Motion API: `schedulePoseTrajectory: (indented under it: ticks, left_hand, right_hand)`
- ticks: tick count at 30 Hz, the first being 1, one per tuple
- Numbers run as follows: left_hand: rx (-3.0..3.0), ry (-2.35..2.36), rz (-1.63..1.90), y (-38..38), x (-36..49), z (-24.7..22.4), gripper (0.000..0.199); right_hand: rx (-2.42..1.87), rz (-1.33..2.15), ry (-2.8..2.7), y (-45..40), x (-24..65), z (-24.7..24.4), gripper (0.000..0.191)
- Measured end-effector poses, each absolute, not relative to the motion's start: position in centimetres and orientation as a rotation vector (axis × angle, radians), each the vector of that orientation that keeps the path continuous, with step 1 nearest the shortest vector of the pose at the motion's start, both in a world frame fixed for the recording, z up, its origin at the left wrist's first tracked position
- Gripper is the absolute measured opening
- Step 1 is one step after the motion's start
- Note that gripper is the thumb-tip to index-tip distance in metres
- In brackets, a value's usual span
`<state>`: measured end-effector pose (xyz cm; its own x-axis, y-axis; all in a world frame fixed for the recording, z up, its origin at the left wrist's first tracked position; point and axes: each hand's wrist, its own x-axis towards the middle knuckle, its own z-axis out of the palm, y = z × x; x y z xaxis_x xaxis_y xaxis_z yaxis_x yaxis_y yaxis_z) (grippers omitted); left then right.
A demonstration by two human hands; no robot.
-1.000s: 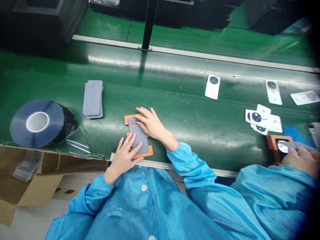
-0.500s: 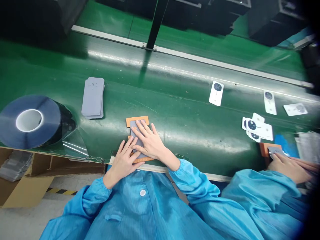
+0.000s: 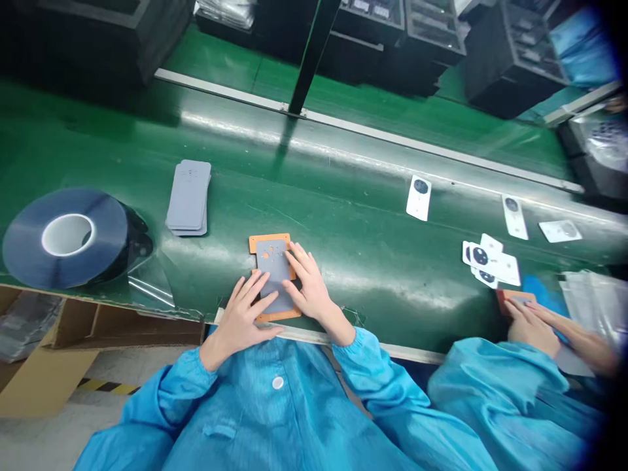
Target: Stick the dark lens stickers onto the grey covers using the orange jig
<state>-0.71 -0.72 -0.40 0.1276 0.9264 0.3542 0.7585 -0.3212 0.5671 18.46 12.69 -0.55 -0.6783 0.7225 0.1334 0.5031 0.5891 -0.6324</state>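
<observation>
A grey phone-back-shaped panel with small holes near its top lies in an orange fixture at the bench's front edge. My left hand rests with spread fingers over the panel's lower left side and the fixture. On the other side my right hand has its fingers apart, the tips touching the panel's right edge. Neither hand grips anything. Parts of the fixture's sides and the panel's lower left are hidden under my fingers.
To the left are a stack of grey panels and a large roll of clear film. White panels with dark circles lie to the right, near a co-worker's hands at another orange fixture. A cardboard box stands below the bench edge.
My right hand has slid from the middle of the panel to its right edge, uncovering the holes. My left hand stays nearly in place. The camera view has shifted slightly.
</observation>
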Motion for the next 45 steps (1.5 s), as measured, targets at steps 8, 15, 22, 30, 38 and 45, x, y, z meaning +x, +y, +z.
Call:
schedulePoseTrajectory:
  ticks: [8,15,22,30,38,45]
  left_hand:
    - [1.369,1.775,1.388,1.8,-2.0,2.2,0.026]
    - [0.826,1.604,1.325,2.7,-2.7,2.5,0.045]
    - [0.611,1.563,1.399,2.7,-3.3,2.2,0.039]
    - [0.610,1.559,1.641,2.9,-5.3,3.6,0.065]
    - [0.674,2.368,1.845,-3.4,-12.5,5.5,0.045]
    - [0.595,2.567,1.304,-8.8,-17.0,1.7,0.040]
  right_hand:
    - [-1.107,0.945,-2.259,10.6,18.2,1.1,0.067]
    - [-0.636,1.138,-2.389,9.9,17.5,4.3,0.056]
    - [-0.929,1.290,-2.178,9.9,16.7,3.8,0.046]
    - [-0.949,1.832,-1.701,13.9,13.9,2.2,0.051]
    - [-1.478,1.212,-1.712,33.9,9.5,2.1,0.051]
    - [-1.658,0.955,-1.824,38.5,8.9,2.9,0.039]
